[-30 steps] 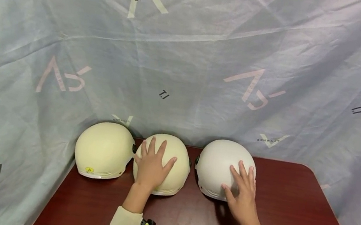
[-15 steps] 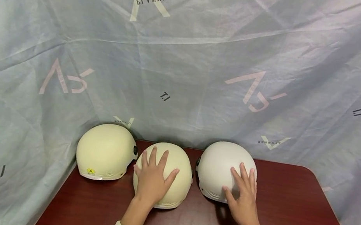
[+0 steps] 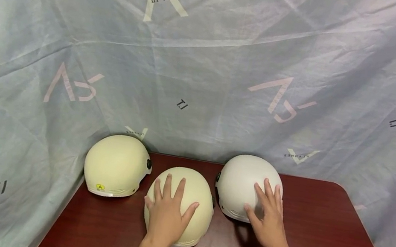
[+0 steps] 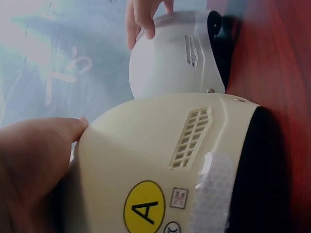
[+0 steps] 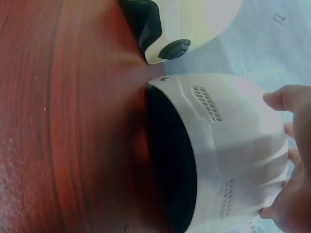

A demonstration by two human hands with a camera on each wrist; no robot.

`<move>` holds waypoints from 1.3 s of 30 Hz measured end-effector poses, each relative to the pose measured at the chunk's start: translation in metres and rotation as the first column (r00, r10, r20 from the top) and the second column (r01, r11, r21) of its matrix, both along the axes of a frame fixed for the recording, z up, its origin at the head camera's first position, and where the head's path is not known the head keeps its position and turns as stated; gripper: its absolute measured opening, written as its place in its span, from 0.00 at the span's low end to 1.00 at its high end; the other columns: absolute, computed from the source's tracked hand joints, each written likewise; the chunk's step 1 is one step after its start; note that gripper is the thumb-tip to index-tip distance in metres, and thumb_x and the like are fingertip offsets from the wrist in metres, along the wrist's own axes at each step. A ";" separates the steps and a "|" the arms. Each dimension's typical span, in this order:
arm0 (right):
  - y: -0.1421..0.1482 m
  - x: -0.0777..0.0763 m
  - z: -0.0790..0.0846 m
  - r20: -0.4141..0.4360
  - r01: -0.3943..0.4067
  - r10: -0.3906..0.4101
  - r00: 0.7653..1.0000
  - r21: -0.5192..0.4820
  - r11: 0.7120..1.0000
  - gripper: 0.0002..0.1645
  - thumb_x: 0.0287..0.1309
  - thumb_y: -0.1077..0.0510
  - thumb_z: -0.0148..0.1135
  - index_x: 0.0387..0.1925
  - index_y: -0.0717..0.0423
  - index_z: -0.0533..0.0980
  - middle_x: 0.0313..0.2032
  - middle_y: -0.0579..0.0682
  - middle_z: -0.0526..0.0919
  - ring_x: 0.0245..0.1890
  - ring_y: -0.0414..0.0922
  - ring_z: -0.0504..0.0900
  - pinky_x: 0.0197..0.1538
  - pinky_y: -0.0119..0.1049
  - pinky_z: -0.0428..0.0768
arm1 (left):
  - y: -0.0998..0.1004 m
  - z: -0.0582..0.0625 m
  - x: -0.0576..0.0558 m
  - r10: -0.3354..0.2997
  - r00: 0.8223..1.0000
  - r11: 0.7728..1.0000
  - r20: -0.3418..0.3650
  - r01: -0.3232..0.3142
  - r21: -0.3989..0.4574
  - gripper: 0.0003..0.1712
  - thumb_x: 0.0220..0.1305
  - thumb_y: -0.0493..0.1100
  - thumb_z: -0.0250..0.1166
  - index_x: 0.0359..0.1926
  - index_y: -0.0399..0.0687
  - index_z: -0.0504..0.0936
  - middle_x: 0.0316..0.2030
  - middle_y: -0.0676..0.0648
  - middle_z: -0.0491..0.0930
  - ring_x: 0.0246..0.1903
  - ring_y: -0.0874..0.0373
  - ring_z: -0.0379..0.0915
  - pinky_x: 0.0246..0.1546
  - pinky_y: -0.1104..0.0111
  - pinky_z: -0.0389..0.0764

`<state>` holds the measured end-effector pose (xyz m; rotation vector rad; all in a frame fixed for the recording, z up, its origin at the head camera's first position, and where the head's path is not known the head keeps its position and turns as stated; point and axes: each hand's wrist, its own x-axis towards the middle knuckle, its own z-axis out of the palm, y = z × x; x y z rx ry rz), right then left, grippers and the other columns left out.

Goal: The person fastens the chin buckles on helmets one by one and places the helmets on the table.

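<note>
My left hand (image 3: pixel 167 218) lies with fingers spread on top of the middle cream helmet (image 3: pixel 199 201). In the left wrist view that cream helmet (image 4: pixel 141 141) shows a vent grille and a yellow "A" sticker (image 4: pixel 145 208). On the white helmet (image 3: pixel 241 182) to the right, my right hand (image 3: pixel 266 216) rests with its fingers spread over the right side of the shell. The right wrist view shows the white helmet (image 5: pixel 233 141) with its dark opening toward the table, and fingertips on its crown. A second cream helmet (image 3: pixel 115 164) stands at the left, untouched.
All three helmets stand on a dark red wooden table (image 3: pixel 320 238), which has a rounded back right corner. A grey printed cloth (image 3: pixel 205 77) hangs behind the table and along both sides.
My left hand has drawn the middle cream helmet toward me and slightly right, out of line with the other two. The right hand and the white helmet have stayed in place.
</note>
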<state>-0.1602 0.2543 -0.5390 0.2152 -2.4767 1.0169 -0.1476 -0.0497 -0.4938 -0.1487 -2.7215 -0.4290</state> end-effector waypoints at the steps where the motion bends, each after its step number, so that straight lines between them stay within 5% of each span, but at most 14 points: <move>1: 0.001 0.001 0.001 0.005 -0.002 0.002 1.000 0.000 1.000 0.43 0.62 0.54 0.75 0.77 0.46 0.70 0.83 0.58 0.57 0.84 0.71 0.41 0.78 0.78 0.43 | 0.000 0.000 0.003 0.003 1.000 1.000 -0.002 -0.003 -0.006 0.44 0.70 0.74 0.60 0.77 0.58 0.71 0.76 0.33 0.66 0.76 0.24 0.59 0.54 0.20 0.70; 9: -0.004 0.018 0.001 -0.046 0.002 -0.004 0.999 -0.041 0.999 0.37 0.62 0.61 0.74 0.72 0.50 0.75 0.82 0.63 0.59 0.82 0.73 0.48 0.78 0.75 0.52 | 0.003 0.001 0.021 0.017 1.000 0.999 -0.016 -0.018 -0.037 0.44 0.69 0.74 0.61 0.76 0.57 0.73 0.75 0.33 0.68 0.74 0.24 0.61 0.52 0.21 0.72; 13: -0.023 0.035 0.004 -0.128 -0.052 0.047 0.991 -0.035 0.998 0.36 0.59 0.64 0.74 0.69 0.51 0.77 0.77 0.62 0.68 0.81 0.70 0.56 0.86 0.45 0.52 | 0.005 0.001 0.035 0.036 0.999 0.999 -0.006 -0.036 -0.040 0.44 0.68 0.75 0.61 0.76 0.58 0.73 0.75 0.34 0.68 0.74 0.25 0.61 0.51 0.21 0.72; 16: -0.039 0.048 0.009 -0.125 -0.149 0.150 0.981 0.014 0.989 0.40 0.57 0.61 0.77 0.71 0.50 0.75 0.75 0.59 0.71 0.82 0.61 0.60 0.81 0.22 0.48 | 0.008 0.002 0.046 0.053 0.998 0.998 0.022 -0.052 -0.047 0.45 0.68 0.77 0.59 0.77 0.59 0.72 0.76 0.35 0.67 0.75 0.25 0.61 0.51 0.22 0.73; 18: -0.048 0.056 0.011 -0.097 -0.237 0.244 0.965 0.077 0.968 0.48 0.54 0.56 0.82 0.75 0.49 0.71 0.77 0.58 0.69 0.82 0.56 0.61 0.78 0.17 0.50 | 0.011 0.004 0.052 0.059 0.997 0.997 0.053 -0.056 -0.052 0.46 0.69 0.78 0.57 0.78 0.60 0.71 0.77 0.36 0.66 0.76 0.26 0.60 0.52 0.22 0.73; 23: -0.065 0.069 0.014 -0.004 -0.422 0.433 0.901 0.214 0.881 0.76 0.37 0.31 0.87 0.82 0.51 0.59 0.84 0.57 0.54 0.84 0.51 0.55 0.70 0.36 0.77 | 0.014 0.015 0.063 0.045 0.985 0.998 0.165 -0.039 -0.040 0.46 0.70 0.78 0.54 0.79 0.62 0.69 0.79 0.38 0.65 0.77 0.27 0.59 0.54 0.24 0.74; 27: -0.074 0.071 0.012 -0.004 -0.463 0.476 0.879 0.228 0.857 0.83 0.32 0.20 0.81 0.83 0.55 0.56 0.84 0.61 0.52 0.86 0.49 0.49 0.64 0.50 0.83 | 0.012 0.023 0.068 0.017 0.983 0.998 0.184 -0.007 -0.057 0.41 0.71 0.74 0.57 0.76 0.61 0.73 0.77 0.41 0.69 0.75 0.30 0.66 0.52 0.30 0.80; 33: -0.083 0.073 0.005 -0.040 -0.467 0.489 0.871 0.239 0.851 0.80 0.34 0.20 0.80 0.82 0.56 0.59 0.81 0.65 0.58 0.87 0.44 0.43 0.79 0.31 0.62 | 0.002 0.022 0.078 -0.015 0.997 0.996 0.082 0.022 -0.082 0.35 0.70 0.72 0.61 0.69 0.62 0.82 0.70 0.48 0.80 0.67 0.39 0.78 0.37 0.45 0.89; 39: -0.084 0.079 0.004 -0.067 -0.450 0.478 0.876 0.245 0.859 0.76 0.36 0.23 0.80 0.80 0.56 0.62 0.80 0.64 0.61 0.87 0.43 0.43 0.74 0.42 0.74 | -0.009 0.010 0.084 -0.049 0.992 0.995 -0.119 0.038 -0.091 0.31 0.64 0.71 0.68 0.61 0.62 0.88 0.63 0.55 0.86 0.60 0.49 0.85 0.23 0.58 0.86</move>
